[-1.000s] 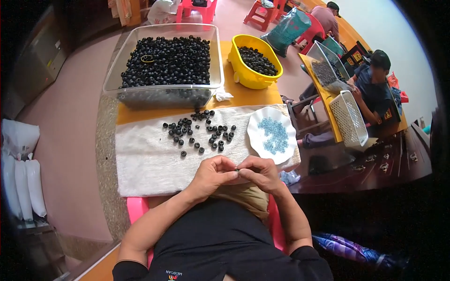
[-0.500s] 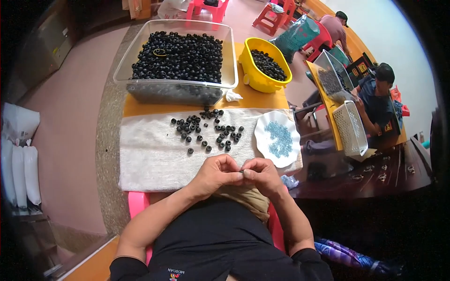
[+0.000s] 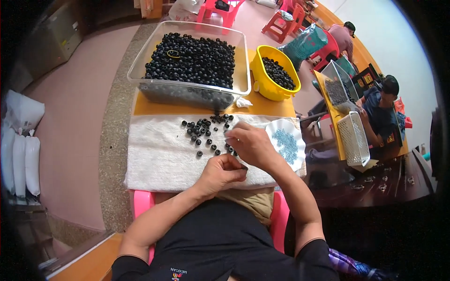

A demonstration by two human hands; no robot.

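Note:
My left hand (image 3: pixel 219 176) is closed in a pinch low over the white cloth (image 3: pixel 157 164). A small dark piece that looks like a black bead (image 3: pixel 244 167) shows at its fingertips, mostly covered. Stretched forward over the right part of the loose black beads (image 3: pixel 198 132) is my right hand (image 3: pixel 252 146). Its fingers bend down toward the beads, and their tips are blurred, so whether they grip anything is unclear. Close to the right wrist lies a white scalloped plate (image 3: pixel 300 161) with small clear-blue pieces (image 3: pixel 285 144) on it.
A clear plastic bin (image 3: pixel 133 77) full of black beads stands behind the cloth, a yellow tub (image 3: pixel 272 93) of beads beside it. Crumpled white tissue (image 3: pixel 243 102) lies between. At right, a person (image 3: pixel 377 110) sits by a table with a white basket (image 3: pixel 354 140).
My right hand has left the left one and moved forward over the loose beads. The left hand stays pinched in about the same place. The whole view has shifted slightly.

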